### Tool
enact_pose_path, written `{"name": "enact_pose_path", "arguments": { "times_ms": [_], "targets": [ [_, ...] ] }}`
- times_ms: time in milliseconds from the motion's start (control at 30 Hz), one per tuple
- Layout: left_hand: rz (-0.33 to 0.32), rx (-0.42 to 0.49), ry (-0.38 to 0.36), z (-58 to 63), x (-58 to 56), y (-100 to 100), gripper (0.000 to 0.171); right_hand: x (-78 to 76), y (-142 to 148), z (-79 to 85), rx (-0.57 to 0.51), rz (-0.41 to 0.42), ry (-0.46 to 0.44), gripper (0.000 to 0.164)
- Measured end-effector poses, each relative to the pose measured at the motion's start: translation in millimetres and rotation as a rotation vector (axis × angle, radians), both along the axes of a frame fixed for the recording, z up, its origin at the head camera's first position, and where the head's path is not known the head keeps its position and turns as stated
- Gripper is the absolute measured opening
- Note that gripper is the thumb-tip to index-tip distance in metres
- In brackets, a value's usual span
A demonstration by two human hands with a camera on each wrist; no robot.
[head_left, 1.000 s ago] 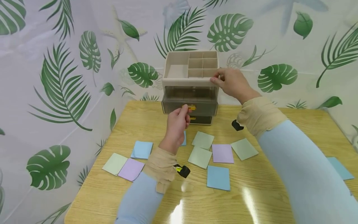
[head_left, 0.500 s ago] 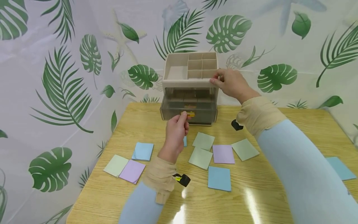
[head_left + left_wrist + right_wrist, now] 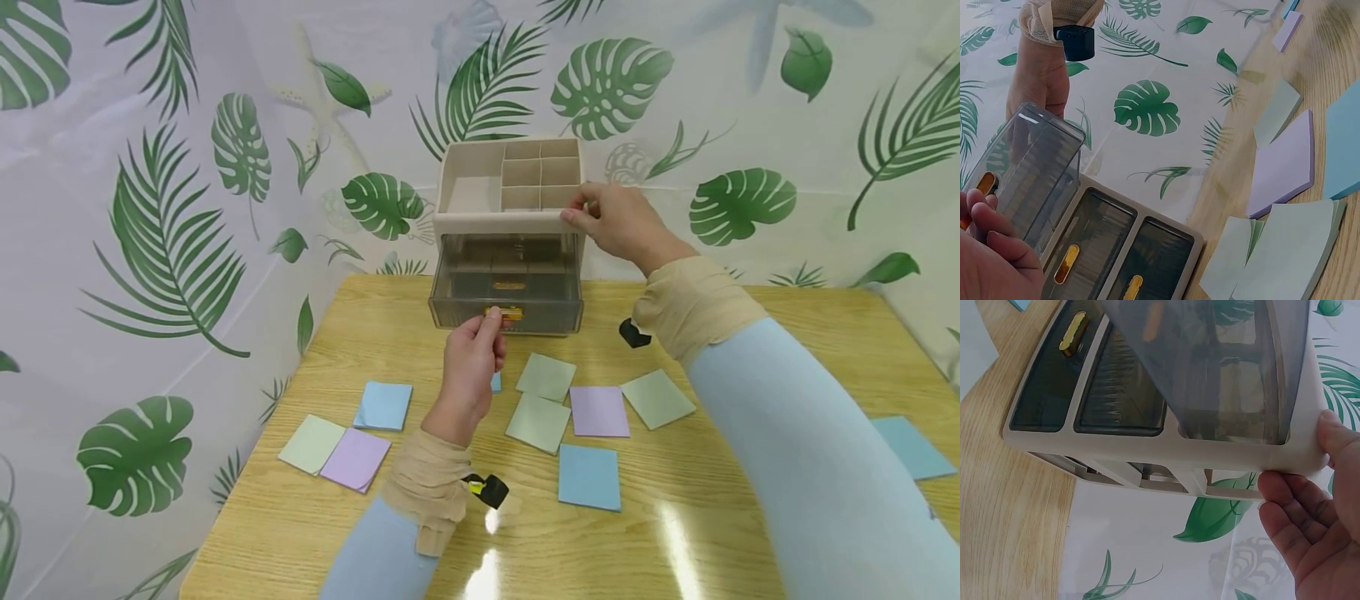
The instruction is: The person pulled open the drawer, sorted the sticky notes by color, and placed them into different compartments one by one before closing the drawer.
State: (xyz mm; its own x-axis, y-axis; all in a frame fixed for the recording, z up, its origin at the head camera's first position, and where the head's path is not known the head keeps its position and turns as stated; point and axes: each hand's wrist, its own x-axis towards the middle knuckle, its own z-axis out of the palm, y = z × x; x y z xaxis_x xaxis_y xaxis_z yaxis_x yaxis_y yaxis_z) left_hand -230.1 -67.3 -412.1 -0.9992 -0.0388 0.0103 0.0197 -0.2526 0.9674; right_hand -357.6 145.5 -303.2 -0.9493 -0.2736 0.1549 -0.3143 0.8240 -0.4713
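Observation:
A cream desktop organizer [image 3: 495,223] stands at the back of the table, with an open compartmented top. Its uppermost smoky clear drawer [image 3: 459,313] is pulled well out toward me. My left hand [image 3: 467,367] pinches the amber handle [image 3: 513,313] on that drawer's front. At the organizer's upper right corner, my right hand [image 3: 621,223] grips the top edge, thumb in front and fingers along the side, as the right wrist view shows. Two lower drawers with amber handles [image 3: 1066,264] sit closed in the left wrist view. The pulled-out drawer's dividers show through its walls.
Sticky-note pads lie about the table: a blue pad [image 3: 589,477], a purple pad [image 3: 600,412] and several green ones, such as a green pad [image 3: 657,398]. More lie at left, including a purple pad [image 3: 356,459]. A leaf-patterned sheet [image 3: 517,100] hangs behind.
My left hand has drawn the top drawer farther out toward me, and more of its inside shows. The right hand has kept its grip on the organizer's corner.

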Motion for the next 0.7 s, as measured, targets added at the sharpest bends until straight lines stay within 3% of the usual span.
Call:
{"name": "enact_pose_path", "arguments": {
  "times_ms": [300,433,500,567,700],
  "targets": [
    [0.001,-0.008,0.029,-3.4,-0.9,0,0.044,0.6,0,-1.9,0.002,0.005,-0.004,0.034],
    [0.010,-0.086,0.047,-8.4,0.0,-3,0.041,1.0,0,-2.6,0.008,0.017,-0.002,0.034],
    [0.016,-0.178,0.070,-11.6,1.0,-6,0.038,1.1,0,-2.8,0.007,0.021,0.001,0.033],
    [0.018,-0.337,0.102,-14.7,1.9,-11,0.033,0.6,0,-2.9,0.004,0.024,0.003,0.033],
    [-0.002,-0.780,0.162,-19.3,0.1,-23,0.028,-0.8,1,-2.9,0.002,0.028,0.016,0.033]
  ]
}}
